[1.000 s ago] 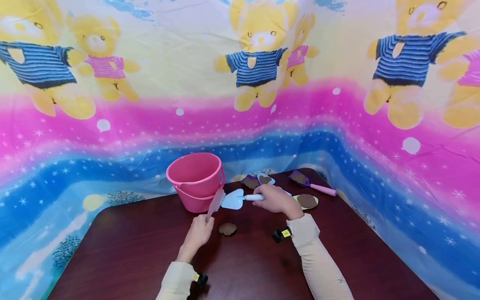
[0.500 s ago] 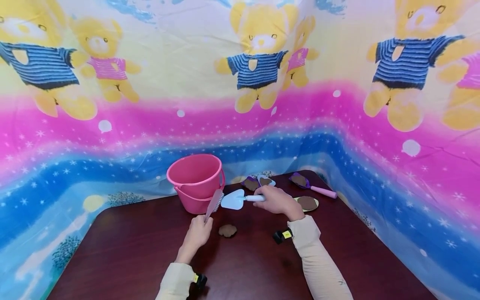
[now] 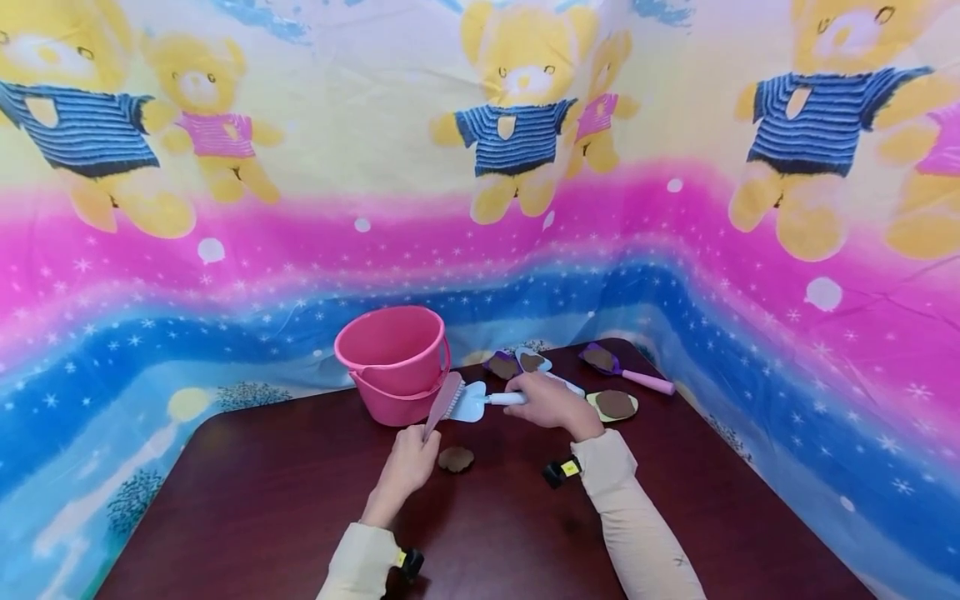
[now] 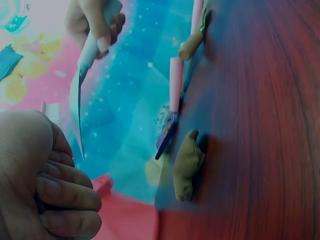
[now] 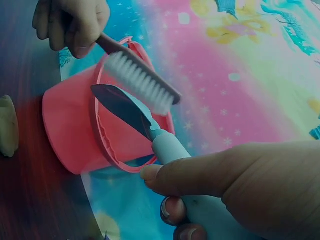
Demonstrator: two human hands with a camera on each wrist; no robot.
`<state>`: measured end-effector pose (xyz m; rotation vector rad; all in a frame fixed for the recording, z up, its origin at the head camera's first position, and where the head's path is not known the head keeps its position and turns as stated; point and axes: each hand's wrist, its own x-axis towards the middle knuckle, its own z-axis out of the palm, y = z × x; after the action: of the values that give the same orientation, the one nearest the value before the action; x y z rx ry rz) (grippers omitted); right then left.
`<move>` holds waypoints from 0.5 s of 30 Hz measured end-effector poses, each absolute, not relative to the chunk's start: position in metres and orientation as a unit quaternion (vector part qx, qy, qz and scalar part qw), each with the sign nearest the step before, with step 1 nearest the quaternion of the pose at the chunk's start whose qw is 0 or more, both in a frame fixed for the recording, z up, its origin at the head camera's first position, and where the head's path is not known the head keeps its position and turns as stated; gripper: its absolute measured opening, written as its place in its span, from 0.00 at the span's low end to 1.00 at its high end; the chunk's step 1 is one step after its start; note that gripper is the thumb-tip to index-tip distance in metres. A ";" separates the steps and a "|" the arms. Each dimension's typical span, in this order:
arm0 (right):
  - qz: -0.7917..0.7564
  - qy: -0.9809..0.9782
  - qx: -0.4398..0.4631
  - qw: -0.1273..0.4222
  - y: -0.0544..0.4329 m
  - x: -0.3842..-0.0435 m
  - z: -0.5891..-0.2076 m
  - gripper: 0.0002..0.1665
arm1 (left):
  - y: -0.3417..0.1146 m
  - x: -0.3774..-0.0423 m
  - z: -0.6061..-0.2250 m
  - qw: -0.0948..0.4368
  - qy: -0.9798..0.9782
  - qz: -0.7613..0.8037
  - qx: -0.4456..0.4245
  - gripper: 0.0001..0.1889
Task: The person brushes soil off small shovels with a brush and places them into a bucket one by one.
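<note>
My left hand [image 3: 408,460] grips the handle of a mauve brush [image 3: 442,405] with white bristles. The right hand [image 3: 553,405] holds a small light-blue trowel [image 3: 471,402] by its pale handle, thumb along the grip. In the head view the bristles overlap the trowel's blade; in the right wrist view the brush [image 5: 142,82] lies across just above the blade [image 5: 122,106]. Both tools are in front of a pink bucket [image 3: 390,362], raised over the table. Below them a brown clay-like lump [image 3: 455,459] rests on the wood, also in the left wrist view.
Behind the right hand lie a purple scoop [image 3: 501,365] and a light-blue one [image 3: 533,361], both holding brown lumps. A purple shovel with pink handle [image 3: 648,382] and a green scoop [image 3: 633,408] are farther right. A bear-print cloth [image 3: 300,250] hangs around the dark table [image 3: 247,492].
My left hand has shifted slightly right, bringing the brush from beside the trowel's tip to over its blade. The right hand and trowel have stayed nearly still.
</note>
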<state>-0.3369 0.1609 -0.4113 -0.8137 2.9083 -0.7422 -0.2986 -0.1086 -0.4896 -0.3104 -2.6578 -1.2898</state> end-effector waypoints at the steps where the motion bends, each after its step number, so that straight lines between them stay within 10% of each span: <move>1: -0.236 0.935 -0.265 0.017 0.160 -0.338 -0.412 0.04 | -0.107 -0.298 -0.489 0.084 -0.890 -0.434 -0.109 0.18; 15: -0.209 0.936 -0.282 0.004 0.149 -0.341 -0.420 0.04 | -0.090 -0.289 -0.485 0.057 -0.883 -0.441 -0.150 0.18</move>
<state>-0.3413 0.1490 -0.4200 -0.8843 2.9349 -0.6552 -0.2893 -0.0898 -0.4847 -0.4557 -2.6785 -1.3362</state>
